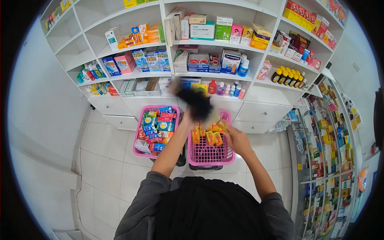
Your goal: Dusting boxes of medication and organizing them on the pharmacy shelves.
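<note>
My right hand point(239, 141) is closed around the yellow handle point(223, 126) of what looks like a fluffy duster. The duster's head point(196, 103) is dark, with paler ends, and blurred by motion. My left hand point(188, 120) is at the near side of that dark head, its fingers mostly hidden, so I cannot tell whether it grips anything. Both hands are above a pink plastic basket point(210, 162) with several small yellow-orange boxes point(210, 138) at its far end. A second pink basket point(136, 147), full of mixed medicine boxes point(157, 129), stands to the left.
White shelves point(126, 49) rise ahead, bearing medicine boxes, small bottles point(220, 89) and dark yellow-capped bottles point(286, 77). White drawers point(264, 114) are below. A glass display case point(325, 168) with many packages runs along the right. A thin cable point(78, 183) lies by the left wall.
</note>
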`<control>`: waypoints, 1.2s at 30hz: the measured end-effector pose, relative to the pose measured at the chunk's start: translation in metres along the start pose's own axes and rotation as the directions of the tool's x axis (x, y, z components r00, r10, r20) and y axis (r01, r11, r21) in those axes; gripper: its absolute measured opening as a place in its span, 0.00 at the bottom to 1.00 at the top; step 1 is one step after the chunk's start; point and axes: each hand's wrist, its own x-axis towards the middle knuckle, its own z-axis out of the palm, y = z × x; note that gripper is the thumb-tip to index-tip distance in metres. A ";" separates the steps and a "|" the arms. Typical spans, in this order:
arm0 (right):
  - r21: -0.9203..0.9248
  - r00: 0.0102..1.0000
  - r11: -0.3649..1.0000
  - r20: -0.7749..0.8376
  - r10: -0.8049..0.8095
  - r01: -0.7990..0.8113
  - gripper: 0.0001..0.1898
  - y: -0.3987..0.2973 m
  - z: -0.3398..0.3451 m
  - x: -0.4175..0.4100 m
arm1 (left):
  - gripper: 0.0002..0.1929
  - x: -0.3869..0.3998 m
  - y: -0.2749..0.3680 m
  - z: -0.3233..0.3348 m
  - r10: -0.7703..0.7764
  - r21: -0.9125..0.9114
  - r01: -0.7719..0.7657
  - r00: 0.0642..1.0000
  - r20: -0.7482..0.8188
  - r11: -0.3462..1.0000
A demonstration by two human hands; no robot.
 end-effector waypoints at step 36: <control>-0.013 0.984 0.985 -0.062 0.169 -0.170 0.24 -0.005 -0.016 -0.007 | 0.28 -0.006 -0.001 0.006 0.050 0.048 -0.060 0.982 0.180 0.997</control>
